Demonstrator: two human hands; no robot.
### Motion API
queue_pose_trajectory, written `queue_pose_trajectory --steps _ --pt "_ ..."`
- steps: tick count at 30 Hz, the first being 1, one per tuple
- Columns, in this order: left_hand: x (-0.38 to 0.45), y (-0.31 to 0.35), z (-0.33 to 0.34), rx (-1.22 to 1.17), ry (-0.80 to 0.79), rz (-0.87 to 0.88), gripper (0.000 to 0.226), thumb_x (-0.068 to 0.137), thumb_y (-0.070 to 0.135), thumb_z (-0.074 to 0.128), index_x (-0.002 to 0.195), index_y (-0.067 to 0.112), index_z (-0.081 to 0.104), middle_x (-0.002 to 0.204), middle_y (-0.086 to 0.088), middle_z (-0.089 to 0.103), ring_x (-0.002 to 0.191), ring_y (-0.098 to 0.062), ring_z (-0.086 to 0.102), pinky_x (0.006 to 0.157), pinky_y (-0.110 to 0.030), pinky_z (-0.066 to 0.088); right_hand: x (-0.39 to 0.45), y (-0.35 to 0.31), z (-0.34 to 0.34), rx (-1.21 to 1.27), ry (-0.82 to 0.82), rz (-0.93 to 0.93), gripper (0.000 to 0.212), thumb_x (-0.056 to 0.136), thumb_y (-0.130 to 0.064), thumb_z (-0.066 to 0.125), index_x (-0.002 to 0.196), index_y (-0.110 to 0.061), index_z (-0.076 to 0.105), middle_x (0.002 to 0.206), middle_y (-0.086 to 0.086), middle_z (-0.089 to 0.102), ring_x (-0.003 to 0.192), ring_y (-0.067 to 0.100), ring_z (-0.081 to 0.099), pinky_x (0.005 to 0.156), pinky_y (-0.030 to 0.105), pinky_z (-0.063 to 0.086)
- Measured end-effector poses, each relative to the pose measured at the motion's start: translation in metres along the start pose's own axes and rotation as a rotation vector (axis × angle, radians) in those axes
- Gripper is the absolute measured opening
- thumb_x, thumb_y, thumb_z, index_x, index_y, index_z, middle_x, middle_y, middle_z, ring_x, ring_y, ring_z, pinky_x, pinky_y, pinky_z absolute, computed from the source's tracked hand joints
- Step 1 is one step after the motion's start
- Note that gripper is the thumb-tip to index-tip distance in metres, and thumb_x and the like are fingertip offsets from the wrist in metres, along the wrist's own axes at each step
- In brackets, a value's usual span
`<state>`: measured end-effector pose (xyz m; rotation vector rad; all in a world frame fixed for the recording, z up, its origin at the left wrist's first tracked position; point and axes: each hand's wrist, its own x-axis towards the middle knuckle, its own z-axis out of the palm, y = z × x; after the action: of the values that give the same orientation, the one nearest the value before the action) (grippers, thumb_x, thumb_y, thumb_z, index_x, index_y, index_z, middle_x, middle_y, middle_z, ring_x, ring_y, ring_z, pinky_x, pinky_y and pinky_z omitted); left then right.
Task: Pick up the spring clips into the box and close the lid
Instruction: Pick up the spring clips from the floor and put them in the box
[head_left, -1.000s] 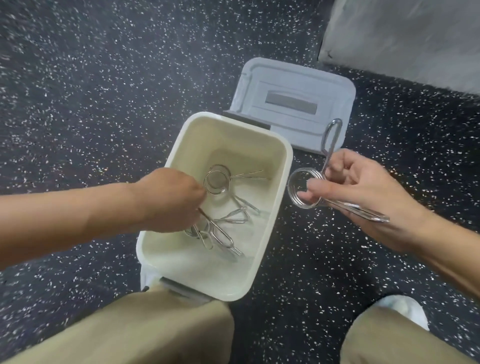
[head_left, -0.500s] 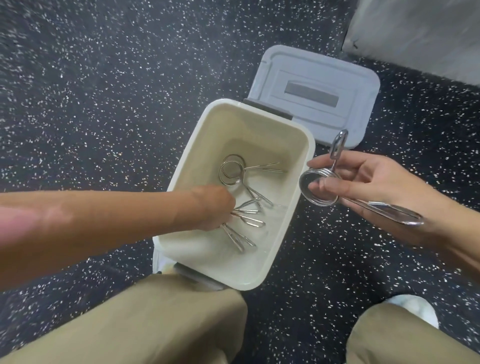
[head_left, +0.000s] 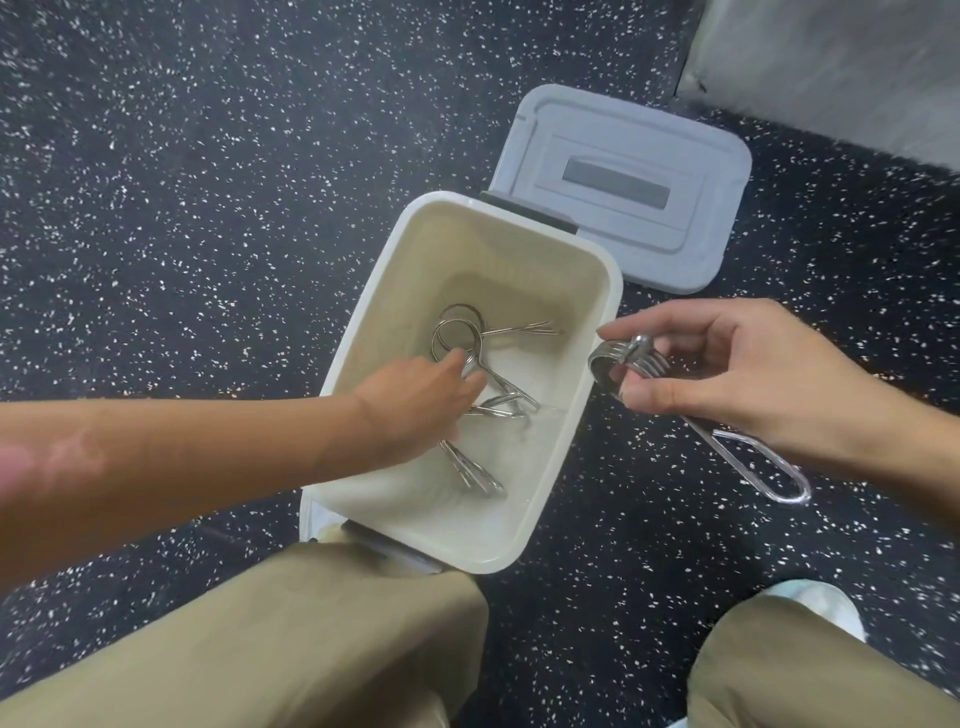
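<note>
Left hand (head_left: 415, 400) reaches among metal spring clips (head_left: 467, 358) inside an open cream plastic box (head_left: 597, 364), grip unclear; right hand (head_left: 727, 374) fingers pinch another silver spring clip (head_left: 748, 457) beside it.

Cream box (head_left: 540, 499), grey lid (head_left: 623, 130), white-speckled black floor (head_left: 208, 182)

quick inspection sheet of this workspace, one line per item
surface: dark speckled floor, bare around the box
job's things: white box open, several spring clips lying inside; grey lid folded back flat behind it; one more spring clip held outside the box's right rim
clutter: nothing seen
grippers: left hand inside the box, fingers among the clips, grasp unclear; right hand gripping the outside clip
cables: nothing seen
surroundings: grey slab at top right; person's khaki knees and a white shoe at the bottom
</note>
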<state>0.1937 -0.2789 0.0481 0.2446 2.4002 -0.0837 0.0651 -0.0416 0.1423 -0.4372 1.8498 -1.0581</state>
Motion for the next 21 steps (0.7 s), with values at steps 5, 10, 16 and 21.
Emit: queue_pose_trajectory --steps 5,10,16,21 --pt "-0.013 0.005 -0.004 0.107 0.108 -0.003 0.039 0.098 0.041 0.05 0.126 0.015 0.045 0.115 -0.006 0.053 0.091 -0.029 0.067 0.046 -0.034 0.027 0.005 -0.002 0.004 0.292 -0.087 0.103 0.038 0.071 -0.014 0.079 0.108 -0.018 0.077 0.1 0.008 0.08 0.087 0.015 0.075 0.078 0.019 0.056" --pt "-0.031 0.001 -0.017 -0.315 0.25 -0.089 0.026 0.099 0.043 0.043 0.103 0.019 0.052 0.095 0.001 0.058 0.085 -0.026 0.062 0.061 -0.034 0.037 0.012 -0.009 0.009 0.532 -0.071 0.184 0.036 0.08 -0.002 0.071 0.115 -0.009 0.074 0.105 0.014 0.077 0.093 0.02 0.074 0.082 0.02 0.058" --pt "-0.052 0.001 -0.046 -1.304 0.32 -0.024 0.034 0.099 0.044 0.046 0.113 0.018 0.062 0.101 0.003 0.07 0.081 -0.01 0.071 0.074 -0.034 0.056 0.029 -0.014 0.03 0.711 -0.091 0.185 0.042 0.083 0.003 0.066 0.125 -0.001 0.065 0.1 0.016 0.073 0.1 0.029 0.07 0.095 0.036 0.055" --pt "-0.045 -0.002 -0.047 -1.343 0.355 -0.087 0.026 0.1 0.036 0.054 0.097 0.01 0.059 0.077 -0.001 0.072 0.064 -0.012 0.067 0.062 -0.028 0.049 0.039 -0.014 0.048 0.729 -0.093 0.185 0.043 0.086 0.002 0.066 0.129 -0.002 0.064 0.111 0.026 0.069 0.104 0.036 0.066 0.103 0.047 0.05"
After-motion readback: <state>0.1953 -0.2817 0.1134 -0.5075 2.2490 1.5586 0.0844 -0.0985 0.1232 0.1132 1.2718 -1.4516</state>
